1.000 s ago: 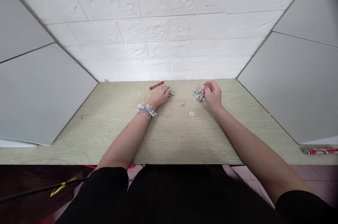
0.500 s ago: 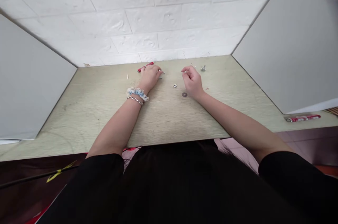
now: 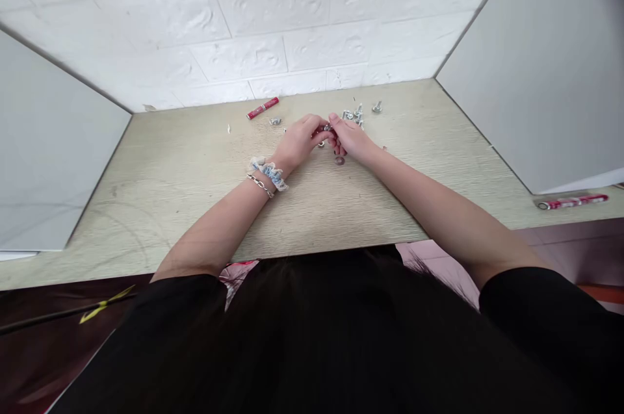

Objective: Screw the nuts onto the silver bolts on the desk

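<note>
My left hand (image 3: 301, 140), with a lace scrunchie and a chain bracelet at the wrist, meets my right hand (image 3: 351, 137) over the table. Between their fingertips is a small shiny metal piece that looks like a bolt (image 3: 327, 129), mostly covered by the fingers. Both hands are closed on it. Just below the fingers lie a nut (image 3: 321, 144) and a flat round washer (image 3: 340, 160). Behind my right hand stands a cluster of several bolts (image 3: 359, 112), and one more bolt (image 3: 377, 106) sits to its right. Metal pieces (image 3: 275, 121) lie beyond my left hand.
A red tube (image 3: 263, 108) lies near the white brick wall (image 3: 307, 4). Another red tube (image 3: 572, 202) rests at the right edge of the wooden table (image 3: 312, 219). Grey panels stand at the left (image 3: 53, 147) and right (image 3: 541, 76).
My hands, apart before, have come together at the fingertips around the metal piece. My left hand moved right, away from the red tube, uncovering metal pieces. The view has shifted slightly.
</note>
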Demonstrator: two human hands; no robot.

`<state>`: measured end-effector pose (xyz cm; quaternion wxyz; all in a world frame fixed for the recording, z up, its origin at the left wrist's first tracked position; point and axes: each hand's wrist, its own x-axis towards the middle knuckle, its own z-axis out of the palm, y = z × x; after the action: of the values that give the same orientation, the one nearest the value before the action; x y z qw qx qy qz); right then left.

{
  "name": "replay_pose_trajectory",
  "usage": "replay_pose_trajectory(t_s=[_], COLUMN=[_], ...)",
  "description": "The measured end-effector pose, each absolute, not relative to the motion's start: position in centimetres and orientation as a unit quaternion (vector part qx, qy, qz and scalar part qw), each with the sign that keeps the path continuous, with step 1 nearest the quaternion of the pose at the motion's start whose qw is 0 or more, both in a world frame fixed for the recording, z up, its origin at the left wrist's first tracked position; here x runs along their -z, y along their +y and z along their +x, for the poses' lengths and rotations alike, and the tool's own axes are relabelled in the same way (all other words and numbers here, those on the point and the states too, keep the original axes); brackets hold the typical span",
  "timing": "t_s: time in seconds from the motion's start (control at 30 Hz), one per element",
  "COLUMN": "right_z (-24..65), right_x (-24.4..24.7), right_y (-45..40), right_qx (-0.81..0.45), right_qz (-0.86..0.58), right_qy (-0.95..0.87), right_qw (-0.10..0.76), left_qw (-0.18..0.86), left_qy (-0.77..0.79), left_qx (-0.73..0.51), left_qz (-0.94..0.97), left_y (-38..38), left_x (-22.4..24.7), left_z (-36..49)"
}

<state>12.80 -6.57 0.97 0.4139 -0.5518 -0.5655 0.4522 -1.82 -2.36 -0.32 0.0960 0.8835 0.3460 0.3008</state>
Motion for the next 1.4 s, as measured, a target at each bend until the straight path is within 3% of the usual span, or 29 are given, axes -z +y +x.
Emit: replay_pose_trajectory(t_s=[0.53, 0.93, 1.4], right_z=[12.8, 12.6, 12.7], right_x=[-1.3, -1.8, -1.9], right_y=[-6.3, -6.4, -6.6], right_qx=[-0.485, -0.499, -0.501], right_qz=[-0.558, -0.575, -0.567], right_qy=[-0.536, -0.511, -0.517], right_qw=[0.408, 0.398, 0.4], left_qw=[0.197, 0.18, 0.23], left_qy=[0.369, 0.388, 0.375], left_qx=[-0.248, -0.218, -0.25], left_qz=[0.874, 0.877, 0.862], left_y=[-2.7, -2.6, -2.4], left_x=[-0.7, -0.4, -0.3], left_z=[-2.3, -2.3, -2.3])
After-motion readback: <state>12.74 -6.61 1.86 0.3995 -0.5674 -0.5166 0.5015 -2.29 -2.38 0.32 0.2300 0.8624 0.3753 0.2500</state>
